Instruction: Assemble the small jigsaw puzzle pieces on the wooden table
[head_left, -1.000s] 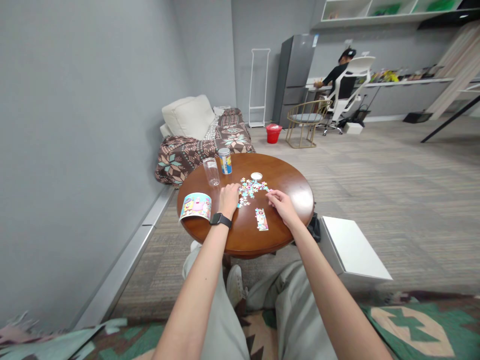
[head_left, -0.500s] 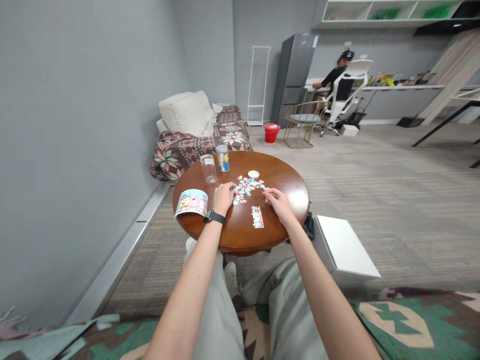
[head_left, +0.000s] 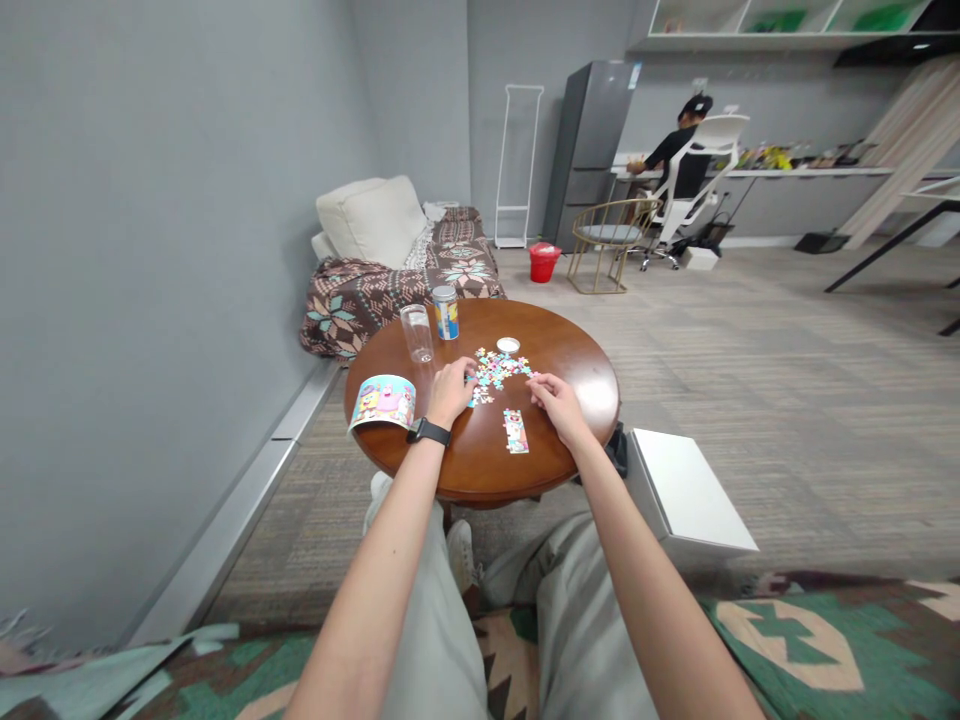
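A loose pile of small jigsaw pieces (head_left: 499, 369) lies on the round brown table (head_left: 577, 345). At the pile's left edge is my left hand (head_left: 452, 390), a dark watch on its wrist, fingers curled around a bluish puzzle piece (head_left: 470, 379). My right hand (head_left: 553, 396) is at the right edge, thumb and forefinger pinching a small pinkish puzzle piece (head_left: 533, 377). Between my hands and closer to me lies a joined strip of puzzle (head_left: 516, 432). A curved picture sheet with cartoon figures (head_left: 384, 402) rests left of my left wrist.
Behind the pile are a round white lid (head_left: 508, 345), a clear glass (head_left: 417, 335) and a printed can (head_left: 445, 315). A white box (head_left: 694, 490) stands right of the table. Farther back, a person (head_left: 679, 150) sits at a counter near a red bin (head_left: 544, 262).
My left hand has shifted slightly up and right at the pile's edge, its fingers turned a little. My right hand stays almost in place, still pinching.
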